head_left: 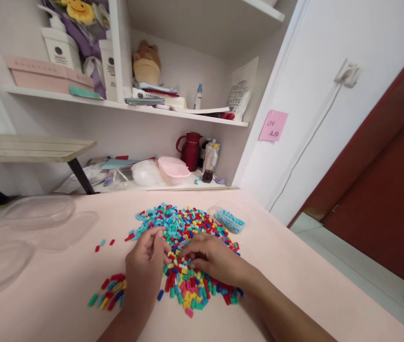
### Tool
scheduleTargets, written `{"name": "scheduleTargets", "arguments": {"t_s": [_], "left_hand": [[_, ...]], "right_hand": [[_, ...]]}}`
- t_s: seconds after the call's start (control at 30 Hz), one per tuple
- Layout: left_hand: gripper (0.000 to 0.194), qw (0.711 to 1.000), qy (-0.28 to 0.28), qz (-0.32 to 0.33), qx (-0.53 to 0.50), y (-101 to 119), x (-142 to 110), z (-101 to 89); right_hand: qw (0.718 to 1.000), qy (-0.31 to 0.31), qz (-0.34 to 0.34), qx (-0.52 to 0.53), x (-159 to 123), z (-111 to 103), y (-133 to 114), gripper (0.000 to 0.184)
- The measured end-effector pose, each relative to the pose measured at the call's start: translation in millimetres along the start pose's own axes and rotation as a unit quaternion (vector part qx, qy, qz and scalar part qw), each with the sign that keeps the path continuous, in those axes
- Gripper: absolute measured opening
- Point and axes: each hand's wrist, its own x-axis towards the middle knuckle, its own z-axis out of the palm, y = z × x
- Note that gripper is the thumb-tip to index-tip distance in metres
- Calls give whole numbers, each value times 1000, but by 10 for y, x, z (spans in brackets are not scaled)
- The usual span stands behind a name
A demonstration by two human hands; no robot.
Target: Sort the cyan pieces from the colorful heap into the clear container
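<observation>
A big heap of small colourful toy building bricks [187,280] spreads over the pink tabletop, with many light-blue ones at its back left. My left hand [148,251] is at the heap's left edge, fingers curled and thumb against them; what they hold, if anything, is hidden. Over the middle of the heap, my right hand [211,256] has its fingers bent down among the bricks, with a gap between index finger and thumb. Behind the heap on the right stands a clear plastic box [235,230] of light-blue bricks. A smaller group of bricks [108,292] lies left of my left wrist.
Clear plastic containers and lids [70,230] lie on the left of the table. A few loose bricks [102,242] are between them and the heap. Behind the table, a shelf holds a pink basket [173,170], a red jug [190,152] and a bottle of dark liquid [209,166].
</observation>
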Motion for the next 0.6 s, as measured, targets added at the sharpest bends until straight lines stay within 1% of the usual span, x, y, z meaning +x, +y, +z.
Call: {"name": "scheduleTargets", "arguments": {"t_s": [0.1, 0.23, 0.37, 0.47, 0.6], "left_hand": [[32, 1000, -7, -2, 2, -5, 3, 0], [32, 1000, -19, -5, 0, -18, 9, -1], [32, 1000, -13, -4, -3, -12, 4, 1], [33, 1000, -14, -2, -2, -4, 3, 1], [34, 1000, -23, -7, -4, 1, 5, -2]], "right_hand": [[1000, 12, 9, -8, 7, 5, 8, 24], [1000, 25, 12, -5, 11, 18, 9, 32], [1000, 13, -20, 16, 6, 35, 27, 35], [999, 8, -35, 24, -1, 53, 50, 30], [999, 13, -29, 17, -3, 70, 55, 21]]}}
